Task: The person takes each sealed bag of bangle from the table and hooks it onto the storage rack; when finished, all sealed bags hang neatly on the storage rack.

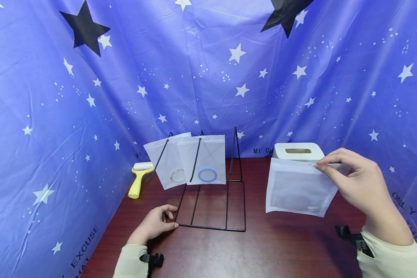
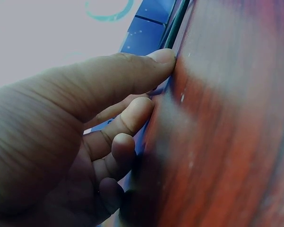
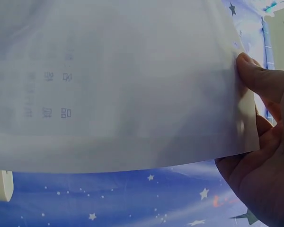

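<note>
A black wire rack [image 1: 218, 228] with upright hooks stands on the table. My left hand [image 1: 153, 223] holds its front left corner, the thumb [image 2: 156, 61] against the dark rod [image 2: 177, 23] and the other fingers curled beside it. Two frosted white pouches hang on the rack: the left pouch [image 1: 161, 156] shows a pale ring [image 1: 177, 176], the middle pouch [image 1: 213, 154] a blue ring [image 1: 207, 175]. The right hook [image 1: 234, 150] is bare. To the right, my right hand [image 1: 361, 183] pinches the top edge of another frosted pouch [image 1: 293, 189] and holds it up; faint printing shows through it.
A yellow-handled roller [image 1: 136, 185] with a white head lies left of the rack. Behind the held pouch stands a white box [image 1: 298, 150] with a slot in its top. Blue star-patterned cloth [image 1: 194, 77] surrounds the dark red table [image 1: 208, 255].
</note>
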The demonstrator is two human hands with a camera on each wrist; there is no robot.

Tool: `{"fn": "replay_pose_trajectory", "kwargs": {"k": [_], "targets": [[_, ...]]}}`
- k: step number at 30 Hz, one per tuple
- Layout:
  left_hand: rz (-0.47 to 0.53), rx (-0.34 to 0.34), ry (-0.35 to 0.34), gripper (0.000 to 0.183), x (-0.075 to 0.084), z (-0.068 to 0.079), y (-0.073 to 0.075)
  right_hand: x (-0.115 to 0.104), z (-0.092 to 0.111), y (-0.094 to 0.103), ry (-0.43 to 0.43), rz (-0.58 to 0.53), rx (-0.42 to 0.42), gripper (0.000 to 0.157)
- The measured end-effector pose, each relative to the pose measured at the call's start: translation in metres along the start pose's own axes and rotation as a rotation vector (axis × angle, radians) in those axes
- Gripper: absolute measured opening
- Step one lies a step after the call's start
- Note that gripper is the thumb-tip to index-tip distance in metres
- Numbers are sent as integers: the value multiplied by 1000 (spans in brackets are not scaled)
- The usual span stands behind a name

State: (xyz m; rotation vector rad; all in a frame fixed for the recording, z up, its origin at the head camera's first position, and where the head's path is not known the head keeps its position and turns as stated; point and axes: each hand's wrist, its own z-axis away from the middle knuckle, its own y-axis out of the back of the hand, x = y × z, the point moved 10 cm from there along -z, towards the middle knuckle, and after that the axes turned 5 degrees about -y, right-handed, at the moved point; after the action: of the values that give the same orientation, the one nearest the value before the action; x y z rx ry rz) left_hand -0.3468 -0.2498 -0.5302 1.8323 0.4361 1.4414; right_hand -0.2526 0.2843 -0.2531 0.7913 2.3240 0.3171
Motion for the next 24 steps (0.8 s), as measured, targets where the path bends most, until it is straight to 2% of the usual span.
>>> {"fn": "replay_pose_trajectory", "kwargs": {"k": [7,13,19,24], "targets": [[-2,3,14,49,0,0,0,-10,-1,-11,4,-8,-27,35],[9,2,3,50,2,1,0,-12,-3,-17,4,-27,-27,36],[20,6,4,50,2,1,0,-13,-5,-29,-19,-59,-70,35],[26,4,1,51,3,2,-1,-20,-7,-33,-19,-80,-57,33]]}}
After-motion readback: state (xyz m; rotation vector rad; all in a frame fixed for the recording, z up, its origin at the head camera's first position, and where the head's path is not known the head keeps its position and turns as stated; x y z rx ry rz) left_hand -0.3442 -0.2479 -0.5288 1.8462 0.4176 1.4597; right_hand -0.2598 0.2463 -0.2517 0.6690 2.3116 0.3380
